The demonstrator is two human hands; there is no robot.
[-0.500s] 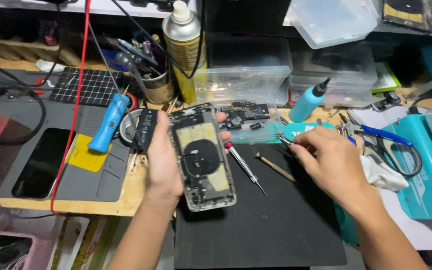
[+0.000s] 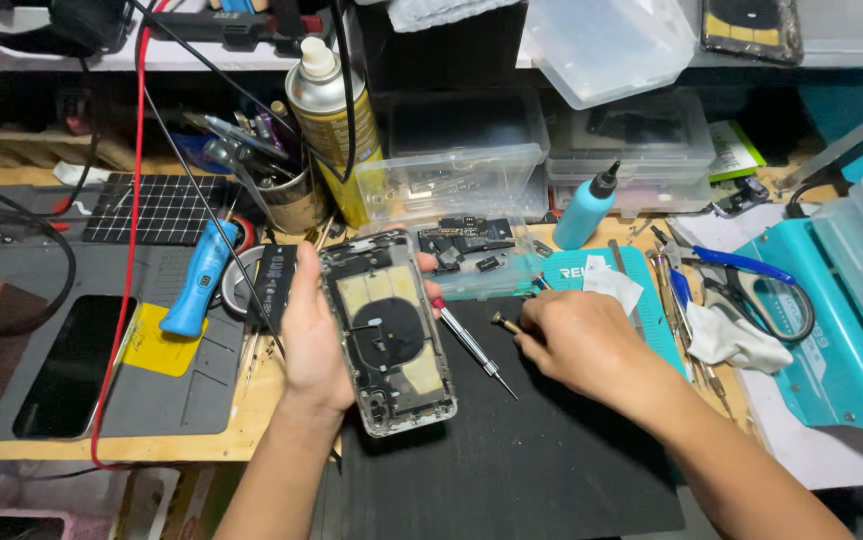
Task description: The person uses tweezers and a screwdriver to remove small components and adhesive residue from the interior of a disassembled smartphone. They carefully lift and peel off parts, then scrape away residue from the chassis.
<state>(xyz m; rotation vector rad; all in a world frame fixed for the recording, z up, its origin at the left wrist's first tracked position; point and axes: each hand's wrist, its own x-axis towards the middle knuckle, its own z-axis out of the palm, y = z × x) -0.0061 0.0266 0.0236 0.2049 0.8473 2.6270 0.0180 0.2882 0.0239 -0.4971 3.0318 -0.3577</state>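
My left hand [image 2: 313,335] holds an opened phone housing [image 2: 388,330] upright over the black mat [image 2: 511,450], fingers wrapped round its left edge; the round coil and yellow inner parts face me. My right hand [image 2: 576,340] hovers just right of it with fingers curled, pinching a thin brass-tipped tool [image 2: 504,322] that points left toward the housing. A red-handled screwdriver [image 2: 471,346] lies on the mat between the two hands.
A blue bottle [image 2: 583,210], a yellow spray can [image 2: 336,115] and clear plastic boxes [image 2: 451,175] stand behind. A blue-handled tool [image 2: 196,280] lies on a grey mat [image 2: 151,370] at left. Scissors [image 2: 751,280], white cloth [image 2: 736,340] and a teal tray [image 2: 831,370] sit right.
My right hand has come down and left, closer to the phone housing, now holding the thin tool. The left hand with the housing has barely moved.
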